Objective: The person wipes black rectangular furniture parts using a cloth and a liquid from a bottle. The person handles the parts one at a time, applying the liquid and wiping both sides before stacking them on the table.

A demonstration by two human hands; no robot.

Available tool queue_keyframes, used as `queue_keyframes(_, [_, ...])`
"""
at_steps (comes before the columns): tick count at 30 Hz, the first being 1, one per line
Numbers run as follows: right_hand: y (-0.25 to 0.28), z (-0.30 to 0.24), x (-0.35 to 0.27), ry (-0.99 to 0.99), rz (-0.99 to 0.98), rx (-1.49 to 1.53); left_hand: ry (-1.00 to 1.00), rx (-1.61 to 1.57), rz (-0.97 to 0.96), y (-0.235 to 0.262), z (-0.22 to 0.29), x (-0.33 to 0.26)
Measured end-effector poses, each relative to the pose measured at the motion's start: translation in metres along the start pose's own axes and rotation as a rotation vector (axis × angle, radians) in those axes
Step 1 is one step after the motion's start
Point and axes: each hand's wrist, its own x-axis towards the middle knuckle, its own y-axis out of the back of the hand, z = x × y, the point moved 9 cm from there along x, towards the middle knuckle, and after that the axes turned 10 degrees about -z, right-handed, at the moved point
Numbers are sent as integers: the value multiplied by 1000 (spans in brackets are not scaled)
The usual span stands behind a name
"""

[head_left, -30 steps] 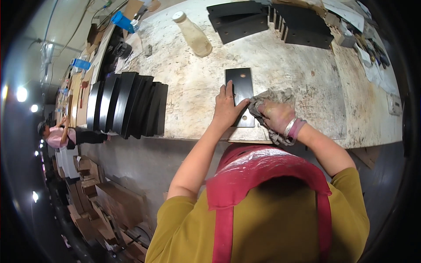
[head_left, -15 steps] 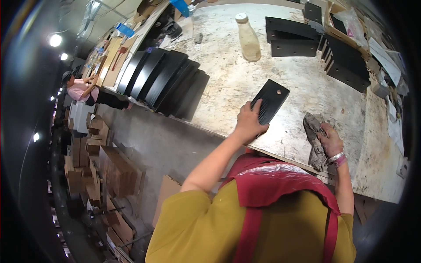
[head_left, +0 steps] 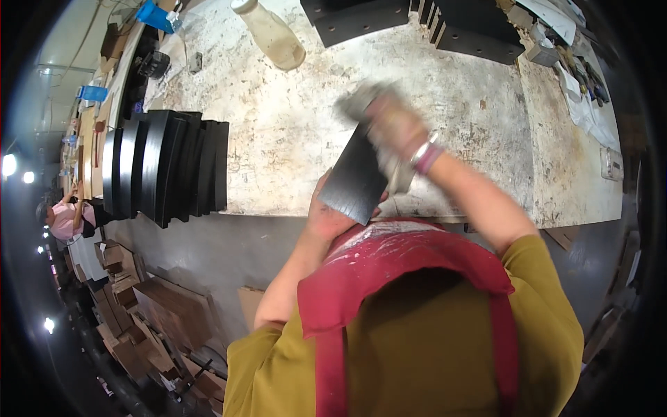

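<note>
My left hand [head_left: 330, 217] grips a black board [head_left: 353, 175] from below at its near end, close to the table's front edge. The board is tilted, and its upper face shows a sheen. My right hand [head_left: 399, 127], blurred by motion, is closed on a grey rag [head_left: 367, 99] at the board's far end. Part of the rag hangs down along the board's right side. To the left, a row of curved black boards [head_left: 165, 167] stands on edge on the stained white table [head_left: 278, 139].
A bottle of cloudy liquid [head_left: 271, 35] stands at the back. More black boards [head_left: 479, 31] with holes are at the back right. A blue container [head_left: 154, 15] and a dark cup [head_left: 154, 64] sit back left. Another person [head_left: 66, 217] works far left, above stacked brown panels [head_left: 174, 309].
The board has been lifted off the table and drawn toward me in my left hand. My right hand has swung left with the rag onto the board. The view has turned.
</note>
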Motion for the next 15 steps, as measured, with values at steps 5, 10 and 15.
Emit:
queue_keyframes(5, [48,51,6,204,279,-60,98,57,31,5,15,6])
queue_keyframes(10, [-16,-83,-44,554,40,-240,-82,-186,265,51,27,-1])
queue_keyframes(15, [8,77,3,91,242,47,-67,-60,245,43,25,-16])
